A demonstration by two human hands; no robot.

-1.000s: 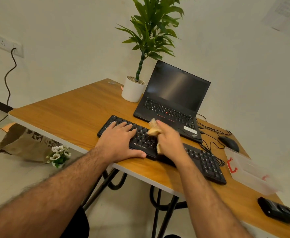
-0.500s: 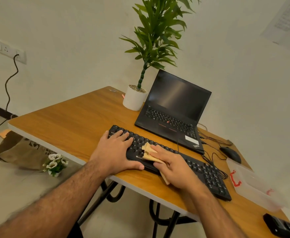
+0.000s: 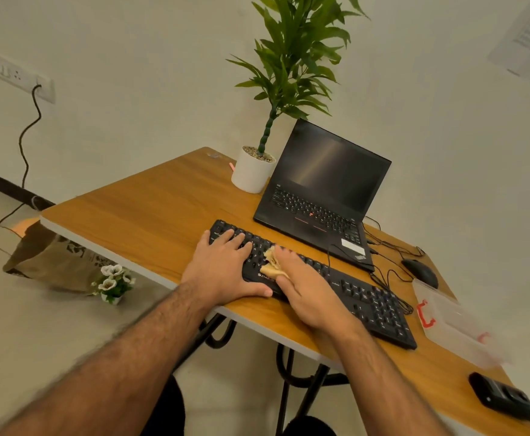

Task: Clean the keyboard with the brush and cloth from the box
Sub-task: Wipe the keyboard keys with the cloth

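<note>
The black keyboard [image 3: 345,284] lies on the wooden table [image 3: 150,209], along its near edge, just in front of the open laptop [image 3: 323,196]. The left hand [image 3: 226,269] lies flat on the left end of the keyboard; its fingers are straight and spread over the keys, its thumb is along the front edge, and it holds nothing. The right hand [image 3: 307,291] presses the yellow cloth [image 3: 271,264] onto the keys near the middle of the keyboard; only a crumpled part of the cloth shows from under the fingers, which look rather straight. The clear plastic box [image 3: 455,328] with red latches stands just right of the keyboard. A black mouse [image 3: 421,272] lies behind the box.
</note>
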